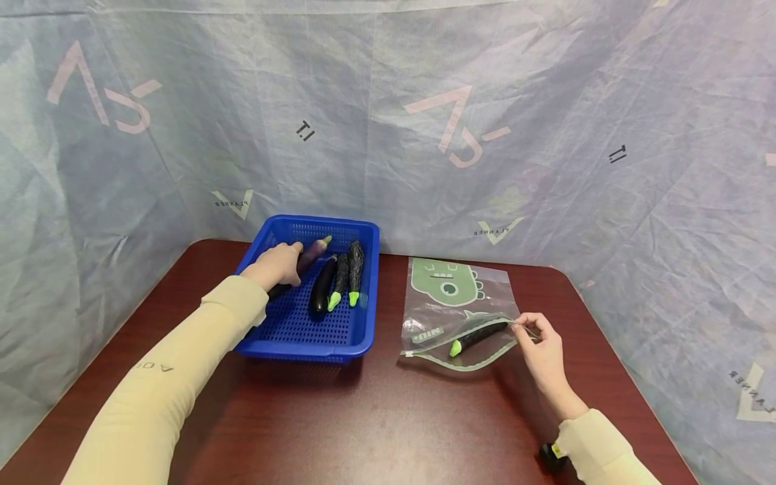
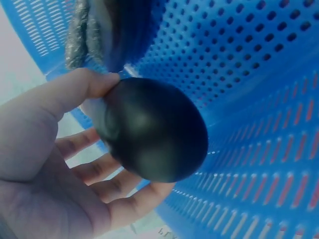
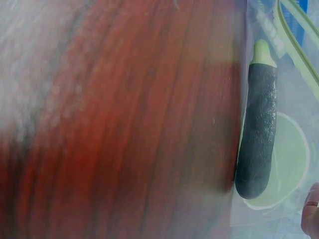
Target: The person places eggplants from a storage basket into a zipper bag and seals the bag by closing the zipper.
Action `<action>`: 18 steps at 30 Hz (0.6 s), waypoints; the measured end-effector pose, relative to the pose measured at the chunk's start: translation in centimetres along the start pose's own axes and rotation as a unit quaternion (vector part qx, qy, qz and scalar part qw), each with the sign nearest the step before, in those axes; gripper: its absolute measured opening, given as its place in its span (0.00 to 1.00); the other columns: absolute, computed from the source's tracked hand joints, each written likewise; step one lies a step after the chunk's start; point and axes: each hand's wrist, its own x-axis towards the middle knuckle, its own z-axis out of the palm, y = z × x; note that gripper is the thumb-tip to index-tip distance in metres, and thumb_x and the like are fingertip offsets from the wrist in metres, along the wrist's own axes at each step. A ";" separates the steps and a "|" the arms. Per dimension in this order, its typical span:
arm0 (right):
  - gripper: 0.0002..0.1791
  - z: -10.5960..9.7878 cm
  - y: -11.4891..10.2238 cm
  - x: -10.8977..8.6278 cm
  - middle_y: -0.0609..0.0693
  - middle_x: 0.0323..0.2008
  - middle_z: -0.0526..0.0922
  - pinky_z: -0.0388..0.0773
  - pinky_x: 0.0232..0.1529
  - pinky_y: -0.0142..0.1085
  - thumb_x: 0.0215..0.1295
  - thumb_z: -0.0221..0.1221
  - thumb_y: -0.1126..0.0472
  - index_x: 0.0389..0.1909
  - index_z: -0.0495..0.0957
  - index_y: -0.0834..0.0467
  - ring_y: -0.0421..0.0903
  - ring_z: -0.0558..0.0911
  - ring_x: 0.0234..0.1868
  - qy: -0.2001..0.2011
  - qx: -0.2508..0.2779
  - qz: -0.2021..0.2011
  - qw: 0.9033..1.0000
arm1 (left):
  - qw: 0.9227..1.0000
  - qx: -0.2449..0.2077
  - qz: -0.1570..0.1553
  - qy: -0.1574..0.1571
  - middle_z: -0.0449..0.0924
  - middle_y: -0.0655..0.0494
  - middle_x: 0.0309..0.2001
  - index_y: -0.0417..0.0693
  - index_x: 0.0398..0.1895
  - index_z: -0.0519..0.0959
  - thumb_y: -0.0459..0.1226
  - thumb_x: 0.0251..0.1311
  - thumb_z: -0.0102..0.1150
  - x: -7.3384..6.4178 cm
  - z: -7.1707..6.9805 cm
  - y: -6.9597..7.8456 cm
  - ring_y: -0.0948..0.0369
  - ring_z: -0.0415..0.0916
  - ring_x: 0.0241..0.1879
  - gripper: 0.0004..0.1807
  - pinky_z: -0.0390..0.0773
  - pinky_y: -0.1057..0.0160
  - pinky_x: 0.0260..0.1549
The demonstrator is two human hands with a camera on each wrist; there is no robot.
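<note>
My left hand reaches into a blue plastic basket and grips a dark purple eggplant. In the left wrist view the thumb and fingers wrap round the eggplant's glossy rounded end. Beside it in the basket lie another eggplant and two dark, wrinkled long vegetables with bright green ends. My right hand pinches the right corner of a clear zip bag's gaping mouth. Inside the bag rests a dark, bumpy cucumber-like vegetable with a pale green end.
Both containers sit on a reddish-brown wooden table, basket to the left and bag to the right. A grey printed cloth hangs behind and at both sides. Near the right cuff shows a small black object.
</note>
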 end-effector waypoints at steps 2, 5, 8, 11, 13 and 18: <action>0.05 0.0 -0.9 -0.1 0.41 0.28 0.78 0.71 0.29 0.21 0.57 0.58 0.75 0.35 0.74 0.70 0.31 0.76 0.29 -0.005 0.003 -0.002 1.000 | 1.000 0.002 0.005 0.005 0.69 0.33 0.53 0.37 0.65 0.60 0.39 0.48 0.68 -0.1 -0.3 0.1 0.40 0.70 0.50 0.41 0.71 0.42 0.46; 0.05 0.1 -2.0 -0.3 0.44 0.28 0.77 0.71 0.29 0.22 0.57 0.58 0.76 0.34 0.74 0.71 0.31 0.76 0.28 -0.006 0.005 0.000 1.000 | 1.000 0.002 0.010 0.013 0.69 0.33 0.52 0.37 0.65 0.60 0.39 0.47 0.68 -0.4 -0.7 0.2 0.41 0.71 0.48 0.41 0.72 0.43 0.44; 0.05 0.1 -2.5 -0.2 0.43 0.27 0.77 0.70 0.28 0.22 0.57 0.57 0.76 0.34 0.74 0.71 0.31 0.75 0.28 -0.002 0.003 0.007 1.000 | 1.000 0.002 0.013 0.015 0.69 0.33 0.52 0.37 0.65 0.60 0.39 0.47 0.68 -0.7 -1.0 0.4 0.41 0.70 0.48 0.42 0.72 0.42 0.44; 0.04 0.1 -2.5 -0.1 0.42 0.27 0.78 0.70 0.28 0.22 0.57 0.58 0.76 0.34 0.75 0.70 0.31 0.75 0.28 0.001 0.004 0.011 1.000 | 1.000 0.006 0.013 0.014 0.68 0.32 0.55 0.37 0.66 0.59 0.38 0.48 0.68 -1.0 -1.1 0.6 0.39 0.70 0.51 0.42 0.71 0.41 0.45; 0.04 0.1 -2.5 -0.1 0.42 0.28 0.78 0.70 0.28 0.22 0.57 0.58 0.76 0.34 0.75 0.70 0.31 0.75 0.29 0.000 0.002 0.009 1.000 | 1.000 0.012 0.012 0.013 0.66 0.31 0.57 0.37 0.67 0.58 0.38 0.48 0.67 -1.3 -1.2 0.7 0.38 0.69 0.53 0.43 0.71 0.41 0.47; 0.04 0.0 -2.4 -0.2 0.43 0.28 0.78 0.69 0.26 0.23 0.58 0.58 0.75 0.35 0.75 0.69 0.32 0.74 0.28 -0.004 0.006 0.012 1.000 | 1.000 0.023 0.008 0.014 0.65 0.30 0.58 0.37 0.68 0.57 0.39 0.49 0.68 -1.9 -1.4 1.2 0.37 0.68 0.54 0.45 0.71 0.40 0.48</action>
